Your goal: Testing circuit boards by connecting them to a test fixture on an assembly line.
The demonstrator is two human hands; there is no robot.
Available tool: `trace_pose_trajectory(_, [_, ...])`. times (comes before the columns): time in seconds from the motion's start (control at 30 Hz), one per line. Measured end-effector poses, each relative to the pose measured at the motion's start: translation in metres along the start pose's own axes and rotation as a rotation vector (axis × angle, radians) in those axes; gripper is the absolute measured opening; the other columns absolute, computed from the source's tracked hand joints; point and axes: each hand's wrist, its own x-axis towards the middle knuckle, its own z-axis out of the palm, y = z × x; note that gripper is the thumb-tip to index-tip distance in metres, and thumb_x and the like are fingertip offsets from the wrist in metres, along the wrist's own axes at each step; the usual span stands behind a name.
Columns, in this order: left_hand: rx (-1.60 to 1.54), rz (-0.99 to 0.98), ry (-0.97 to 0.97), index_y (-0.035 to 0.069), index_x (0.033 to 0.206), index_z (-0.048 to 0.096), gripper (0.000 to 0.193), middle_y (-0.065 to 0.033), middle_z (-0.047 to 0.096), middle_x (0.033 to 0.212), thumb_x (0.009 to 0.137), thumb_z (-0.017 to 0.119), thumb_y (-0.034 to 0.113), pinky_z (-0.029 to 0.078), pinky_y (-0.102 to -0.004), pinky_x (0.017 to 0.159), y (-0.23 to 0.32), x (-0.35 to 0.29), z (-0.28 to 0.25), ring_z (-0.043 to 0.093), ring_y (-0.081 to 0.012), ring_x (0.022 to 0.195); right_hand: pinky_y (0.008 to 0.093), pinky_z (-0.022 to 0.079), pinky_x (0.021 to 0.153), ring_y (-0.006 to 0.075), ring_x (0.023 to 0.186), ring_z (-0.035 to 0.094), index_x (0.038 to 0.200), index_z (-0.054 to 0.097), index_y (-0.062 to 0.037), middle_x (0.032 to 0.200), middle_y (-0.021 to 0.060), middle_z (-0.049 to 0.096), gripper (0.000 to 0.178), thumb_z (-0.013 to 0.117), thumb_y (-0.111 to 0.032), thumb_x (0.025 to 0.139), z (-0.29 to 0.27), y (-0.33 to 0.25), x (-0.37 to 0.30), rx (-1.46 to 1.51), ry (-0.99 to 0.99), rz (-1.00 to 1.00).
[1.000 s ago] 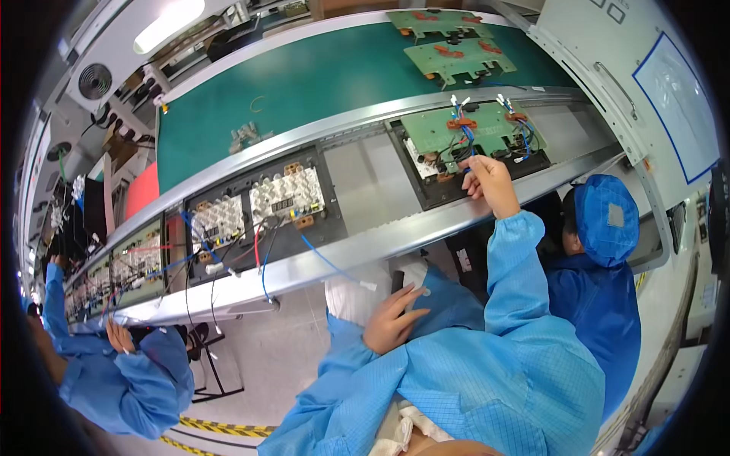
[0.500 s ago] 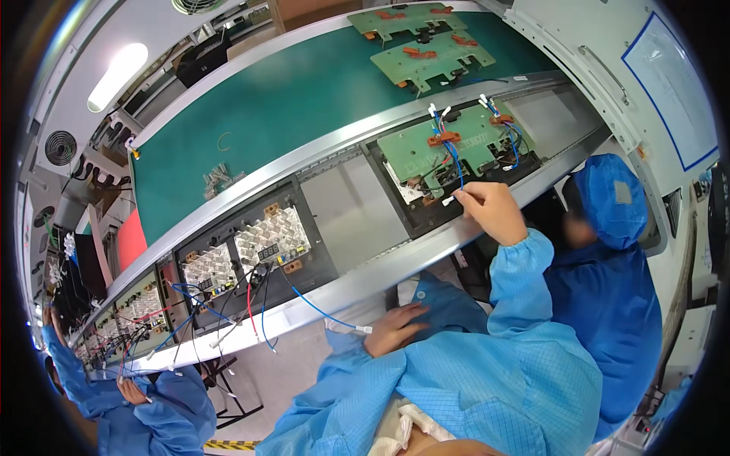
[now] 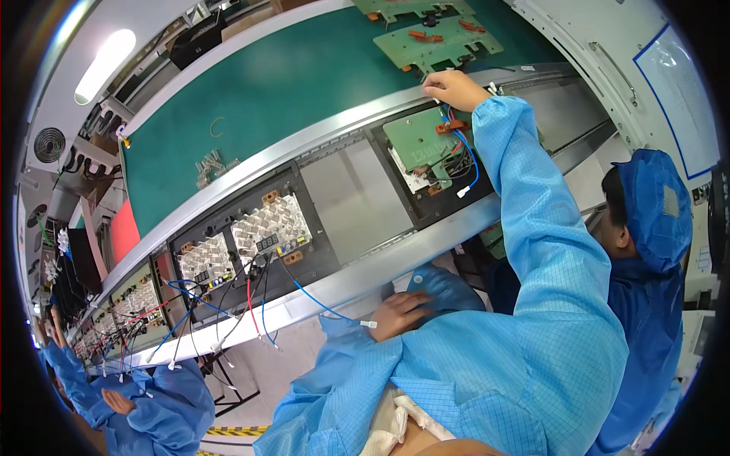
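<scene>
My right hand (image 3: pixel 454 90) reaches over the far side of a green circuit board (image 3: pixel 411 142) seated in a dark fixture (image 3: pixel 422 207). Its thumb and fingers pinch a wire end with a white connector. More red and blue wires (image 3: pixel 458 135) run from an orange-brown clip (image 3: pixel 450 128) on the board. One blue wire ends in a loose white connector (image 3: pixel 464 192) by the fixture's near side. My sleeve hides the board's right part. My left hand (image 3: pixel 401 313) lies low near my body, fingers stretched out, beside another blue wire's white connector (image 3: pixel 369 324).
Two more green boards (image 3: pixel 437 47) lie on the green mat (image 3: pixel 296 91) at the back. Metal parts (image 3: pixel 213 169) sit there too. To the left, a fixture (image 3: pixel 323 254) holds white component boards with wires hanging over the rail. Co-workers (image 3: pixel 646 304) are close on the right and far left.
My right hand has let go of the blue wire's connector at the board's near side and moved away from me to the far side, onto another wire end. My left hand stays low.
</scene>
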Motion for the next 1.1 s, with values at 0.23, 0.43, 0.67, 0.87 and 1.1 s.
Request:
trace_pose_trajectory(0.23, [-0.025, -0.033, 0.03, 0.007, 0.101, 0.064, 0.034, -0.0092, 0.058, 0.116, 0.067, 0.064, 0.011, 0.048, -0.0371, 0.085, -0.007, -0.022, 0.0, 0.057, -0.027, 0.105, 0.033, 0.048, 0.065, 0.0266, 0.07, 0.063, 0.087, 0.067, 0.0005, 0.078, 0.0149, 0.066, 0.023, 0.061, -0.021, 0.082, 0.013, -0.032, -0.016, -0.065, 0.054, -0.063])
trace_pose_trajectory(0.43, [0.012, -0.042, 0.016, 0.008, 0.097, 0.064, 0.033, -0.0067, 0.06, 0.114, 0.064, 0.064, 0.01, 0.049, -0.0364, 0.084, -0.003, -0.01, -0.007, 0.058, -0.0261, 0.103, 0.034, 0.05, 0.075, 0.0253, 0.088, 0.062, 0.107, 0.062, -0.0032, 0.098, 0.0121, 0.065, 0.028, 0.057, -0.022, 0.087, -0.017, -0.045, -0.034, -0.108, 0.107, -0.232])
trace_pose_trajectory(0.67, [-0.011, -0.093, 0.02, 0.008, 0.097, 0.062, 0.032, -0.0069, 0.058, 0.115, 0.066, 0.063, 0.009, 0.047, -0.036, 0.087, -0.015, -0.025, 0.006, 0.056, -0.0261, 0.104, 0.0358, 0.048, 0.082, 0.0304, 0.094, 0.058, 0.104, 0.059, -0.0037, 0.105, 0.012, 0.06, 0.023, 0.054, -0.016, 0.086, 0.022, -0.203, -0.122, 0.111, -0.164, -0.507])
trace_pose_trajectory(0.87, [-0.002, -0.069, 0.03, 0.008, 0.104, 0.062, 0.033, -0.009, 0.059, 0.113, 0.071, 0.063, 0.009, 0.048, -0.0366, 0.085, -0.001, -0.025, -0.008, 0.057, -0.0267, 0.102, 0.0425, 0.048, 0.07, 0.0328, 0.086, 0.058, 0.088, 0.054, -0.0029, 0.089, 0.0153, 0.058, 0.01, 0.049, -0.01, 0.083, 0.128, -0.175, -0.12, 0.071, -0.038, -0.387])
trace_pose_trajectory(1.1, [-0.177, -0.278, 0.228, 0.007, 0.108, 0.061, 0.031, -0.0128, 0.062, 0.104, 0.078, 0.063, 0.013, 0.049, -0.0363, 0.079, 0.056, -0.09, -0.038, 0.059, -0.0294, 0.093, 0.0407, 0.043, 0.089, 0.0376, 0.105, 0.052, 0.118, 0.051, 0.0003, 0.112, 0.0202, 0.057, 0.032, 0.048, -0.009, 0.088, 0.115, -0.188, -0.137, -0.056, -0.366, -0.176])
